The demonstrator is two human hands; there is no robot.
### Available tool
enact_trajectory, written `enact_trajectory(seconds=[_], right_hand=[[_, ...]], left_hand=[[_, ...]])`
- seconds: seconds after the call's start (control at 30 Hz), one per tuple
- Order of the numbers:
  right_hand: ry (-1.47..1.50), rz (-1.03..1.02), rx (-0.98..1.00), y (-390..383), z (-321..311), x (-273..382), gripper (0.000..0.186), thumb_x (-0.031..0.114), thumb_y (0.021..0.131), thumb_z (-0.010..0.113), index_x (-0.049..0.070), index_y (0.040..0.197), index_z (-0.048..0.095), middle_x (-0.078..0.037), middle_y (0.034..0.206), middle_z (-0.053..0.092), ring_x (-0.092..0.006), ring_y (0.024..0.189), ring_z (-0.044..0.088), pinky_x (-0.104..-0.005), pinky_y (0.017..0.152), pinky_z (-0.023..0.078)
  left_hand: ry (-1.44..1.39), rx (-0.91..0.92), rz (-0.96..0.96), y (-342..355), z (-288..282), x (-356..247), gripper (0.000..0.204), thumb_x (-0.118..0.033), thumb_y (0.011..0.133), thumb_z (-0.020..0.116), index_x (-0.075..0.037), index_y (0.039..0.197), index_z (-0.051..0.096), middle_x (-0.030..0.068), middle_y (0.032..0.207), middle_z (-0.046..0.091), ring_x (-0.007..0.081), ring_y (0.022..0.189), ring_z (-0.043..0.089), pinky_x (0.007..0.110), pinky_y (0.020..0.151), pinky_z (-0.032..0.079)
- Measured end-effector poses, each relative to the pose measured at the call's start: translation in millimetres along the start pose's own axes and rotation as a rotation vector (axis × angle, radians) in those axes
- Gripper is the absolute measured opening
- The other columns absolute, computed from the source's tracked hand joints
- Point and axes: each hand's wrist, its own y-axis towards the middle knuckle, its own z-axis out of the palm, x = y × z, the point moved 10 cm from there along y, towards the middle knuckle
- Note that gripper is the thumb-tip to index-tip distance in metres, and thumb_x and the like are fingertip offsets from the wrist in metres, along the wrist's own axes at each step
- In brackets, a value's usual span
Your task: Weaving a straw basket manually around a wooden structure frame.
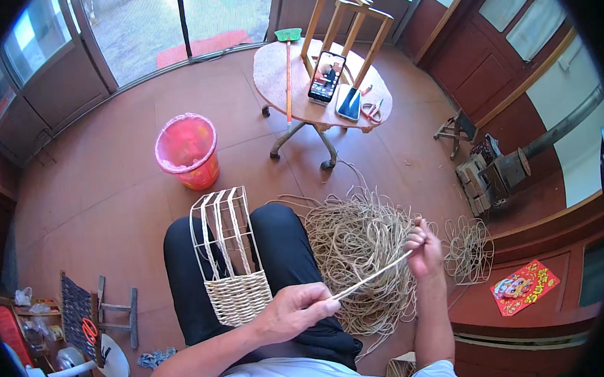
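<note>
Between my two hands a pale twisted cord (371, 277) is stretched on a slant. My left hand (297, 311) pinches its lower end, just right of the basket. Higher and farther right, my right hand (423, 249) is closed round the other end. A half-woven basket (239, 297) rests on my thighs; its near part is tightly woven, and its far part is an open wire frame with several cords running along it. A big tangled heap of cord (361, 254) lies on the floor right of my legs, partly behind the stretched cord.
Ahead stands a pink bin (188, 154). Beyond it, a small round table (274, 79) holds a phone (328, 76), another phone (348, 103), pliers (372, 111) and a wooden frame. At left is a folding chair (79, 306); at right, a stove (505, 172) and a wire frame (468, 251).
</note>
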Motion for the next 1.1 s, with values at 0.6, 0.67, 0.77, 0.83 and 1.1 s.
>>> enact_trajectory(seconds=[0.6, 0.67, 0.77, 0.83, 1.1], right_hand=[[-0.155, -0.268, -0.62, -6.7, -310.6, 295.9, 0.035, 0.019, 0.117, 0.055, 0.019, 0.083, 0.052, 0.009, 0.063, 0.043, -0.0066, 0.046, 0.038, -0.0238, 0.037, 0.034], [-0.155, -0.266, -0.675, -19.1, -334.1, 311.5, 0.036, 0.016, 0.115, 0.056, 0.021, 0.079, 0.051, 0.009, 0.062, 0.042, -0.0066, 0.045, 0.037, -0.0239, 0.036, 0.033], [-0.165, -0.288, -0.666, -25.5, -349.3, 329.3, 0.038, 0.015, 0.114, 0.052, 0.022, 0.076, 0.048, 0.009, 0.061, 0.041, -0.0067, 0.044, 0.035, -0.0238, 0.035, 0.032], [-0.175, -0.287, -0.654, -22.3, -350.2, 327.6, 0.038, 0.015, 0.114, 0.051, 0.023, 0.076, 0.048, 0.009, 0.061, 0.041, -0.0067, 0.044, 0.035, -0.0237, 0.035, 0.032], [-0.276, -0.397, -0.786, -31.4, -345.4, 332.0, 0.041, 0.02, 0.118, 0.046, 0.024, 0.078, 0.048, 0.01, 0.061, 0.041, -0.0052, 0.044, 0.035, -0.023, 0.036, 0.031]], left_hand=[[-0.367, -0.136, 0.021, -61.6, -72.8, -37.4, 0.024, -0.021, 0.112, 0.073, -0.004, 0.095, 0.07, -0.001, 0.078, 0.065, 0.0065, 0.066, 0.06, 0.024, 0.06, 0.048], [-0.383, -0.142, 0.024, -70.6, -85.2, -40.4, 0.026, -0.021, 0.111, 0.074, -0.003, 0.092, 0.068, 0.0014, 0.077, 0.066, 0.0075, 0.064, 0.06, 0.025, 0.059, 0.048], [-0.471, -0.203, 0.207, -87.1, -112.0, -61.3, 0.031, -0.022, 0.106, 0.08, -0.003, 0.087, 0.064, 0.0046, 0.075, 0.066, 0.0098, 0.064, 0.062, 0.027, 0.059, 0.049], [-0.472, -0.243, 0.296, -94.9, -126.0, -77.5, 0.032, -0.023, 0.105, 0.083, -0.003, 0.087, 0.064, 0.0058, 0.073, 0.065, 0.0119, 0.062, 0.062, 0.027, 0.059, 0.05], [-0.36, -0.506, 0.523, -129.3, -180.8, -123.7, 0.042, -0.033, 0.107, 0.084, -0.007, 0.09, 0.055, -0.0023, 0.071, 0.047, 0.0039, 0.053, 0.042, 0.02, 0.04, 0.04]])
